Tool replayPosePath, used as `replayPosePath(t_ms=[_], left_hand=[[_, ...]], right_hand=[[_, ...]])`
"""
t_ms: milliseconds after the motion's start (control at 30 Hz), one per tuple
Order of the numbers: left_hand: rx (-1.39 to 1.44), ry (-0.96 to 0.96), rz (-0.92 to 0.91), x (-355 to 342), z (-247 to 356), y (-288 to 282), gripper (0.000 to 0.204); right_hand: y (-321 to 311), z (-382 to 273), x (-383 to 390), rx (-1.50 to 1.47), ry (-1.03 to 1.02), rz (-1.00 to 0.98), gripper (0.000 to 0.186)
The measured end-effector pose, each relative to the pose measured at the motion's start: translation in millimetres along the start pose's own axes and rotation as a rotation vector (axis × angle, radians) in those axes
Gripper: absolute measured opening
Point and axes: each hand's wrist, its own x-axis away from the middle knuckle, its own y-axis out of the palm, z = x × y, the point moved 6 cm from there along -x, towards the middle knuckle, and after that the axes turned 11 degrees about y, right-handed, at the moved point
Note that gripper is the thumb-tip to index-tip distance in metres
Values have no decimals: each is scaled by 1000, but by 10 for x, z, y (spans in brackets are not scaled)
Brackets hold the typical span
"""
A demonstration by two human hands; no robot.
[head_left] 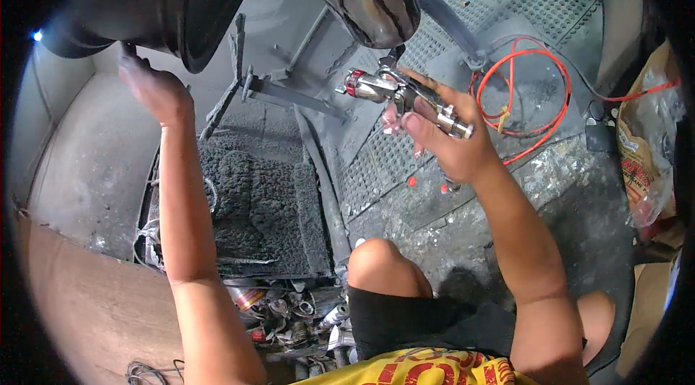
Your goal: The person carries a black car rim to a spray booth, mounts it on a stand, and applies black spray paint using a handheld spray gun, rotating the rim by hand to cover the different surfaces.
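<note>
My right hand (456, 128) is wrapped round a silver spray gun (409, 95) with a red ring near its nozzle. The nozzle points left, toward a black wheel rim (137, 5) at the upper left. On top of the gun sits a metal paint cup (369, 1), streaked with dark paint. My left hand (156, 88) is raised to the lower edge of the wheel rim, fingers curled with the tips against it. Dark smudges cover those fingers, and part of them is hard to make out.
A paint-crusted metal stand (289, 92) rises behind a dark, shaggy filter mat (253, 197). An orange air hose (561, 103) lies coiled on the perforated floor at right. Cans and metal parts (297, 309) clutter the area below the mat. A plastic-covered bag (641, 161) stands far right.
</note>
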Motion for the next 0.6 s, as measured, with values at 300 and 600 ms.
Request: replayPosePath(t_ms=[300,600], left_hand=[[669,-148,-10,-781,849,-471,62],[772,121,-514,788,1789,-493,56]], right_hand=[[45,-59,112,-93,-81,-169,48],[-242,-399,256,152,-131,3,58]])
